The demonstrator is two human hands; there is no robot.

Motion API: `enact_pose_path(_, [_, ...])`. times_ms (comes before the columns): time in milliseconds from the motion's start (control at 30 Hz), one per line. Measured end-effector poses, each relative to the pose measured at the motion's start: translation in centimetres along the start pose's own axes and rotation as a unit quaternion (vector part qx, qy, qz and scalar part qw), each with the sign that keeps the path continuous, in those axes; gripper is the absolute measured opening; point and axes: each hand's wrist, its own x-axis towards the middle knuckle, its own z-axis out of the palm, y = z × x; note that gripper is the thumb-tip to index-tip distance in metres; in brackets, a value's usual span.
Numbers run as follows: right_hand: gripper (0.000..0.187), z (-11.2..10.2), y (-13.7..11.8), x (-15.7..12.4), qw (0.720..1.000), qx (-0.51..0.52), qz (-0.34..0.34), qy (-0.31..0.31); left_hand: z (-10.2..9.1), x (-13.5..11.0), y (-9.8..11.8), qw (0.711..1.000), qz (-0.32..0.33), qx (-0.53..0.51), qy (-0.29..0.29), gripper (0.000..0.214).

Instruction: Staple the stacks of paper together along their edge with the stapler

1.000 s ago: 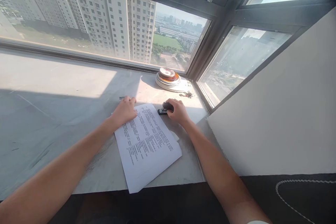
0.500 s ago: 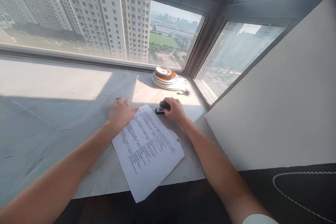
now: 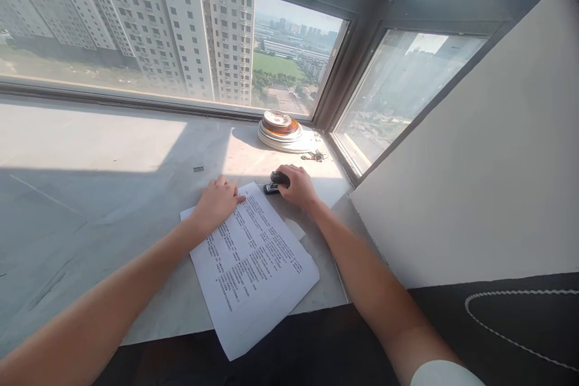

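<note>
Grasping a black stapler [image 3: 272, 189] in the right hand [image 3: 296, 186], with fingers curled over its top and its front end pointing toward the paper. Reaching with the left hand [image 3: 218, 202] across the far edge of a printed sheet [image 3: 257, 271], thumb on the page and fingers past that edge; impossible to tell whether pinching it or only pressing. Holding the stapler just beside the sheet's upper right edge, low at the grey windowsill [image 3: 113, 205]. Laid slantwise on this sill, the sheet, with its lower end jutting past the front edge and a corner of another paper [image 3: 295, 229] at its right side. Just beyond the left hand, a small dark strip [image 3: 198, 169]. Farther back, in sunlight, a stack of white and amber discs [image 3: 279, 131], with a bunch of keys [image 3: 313, 157] nearby. Outside, high-rise towers [image 3: 181, 30]; at right, a white wall [image 3: 488, 151].
</note>
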Motion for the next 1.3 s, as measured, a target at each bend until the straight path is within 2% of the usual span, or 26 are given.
enact_pose_path(100, [0.023,0.1,0.1,0.0,1.000,-0.001,0.001,0.001,-0.2,-0.4,0.9,0.999,0.026,-0.021,0.018,0.024])
enact_pose_path(233, [0.024,0.2,0.2,0.1,1.000,-0.004,-0.001,-0.003,-0.6,-0.6,1.5,0.999,0.001,-0.008,0.034,0.059])
enact_pose_path(300, [0.024,0.2,0.2,0.1,1.000,-0.005,-0.002,-0.004,-0.8,-0.5,1.3,1.000,-0.011,-0.007,0.022,0.063])
enact_pose_path(400, [0.024,0.1,0.3,0.1,1.000,-0.001,-0.004,-0.003,-1.1,-0.1,1.0,0.999,-0.004,-0.045,-0.010,0.054])
enact_pose_path(500, [0.025,0.1,0.4,0.1,1.000,0.003,-0.006,-0.003,-1.1,0.1,1.0,0.997,0.002,-0.070,-0.018,0.038])
enact_pose_path(667, [0.026,0.2,0.5,0.1,1.000,0.006,-0.009,-0.002,-1.5,-0.1,1.6,0.993,0.057,-0.103,-0.025,0.021])
enact_pose_path(900, [0.026,0.2,0.6,0.0,1.000,0.006,-0.013,-0.009,-2.5,-0.4,2.5,0.993,0.076,-0.093,0.002,0.007])
enact_pose_path(1067, [0.027,0.4,0.5,-0.1,0.999,0.021,-0.040,-0.025,-2.5,-0.3,2.6,0.986,0.114,-0.111,0.045,0.004])
enact_pose_path(1300, [0.030,0.8,0.1,-0.2,0.996,0.050,-0.063,-0.027,-1.6,-0.2,2.1,0.990,0.126,-0.051,0.027,0.017])
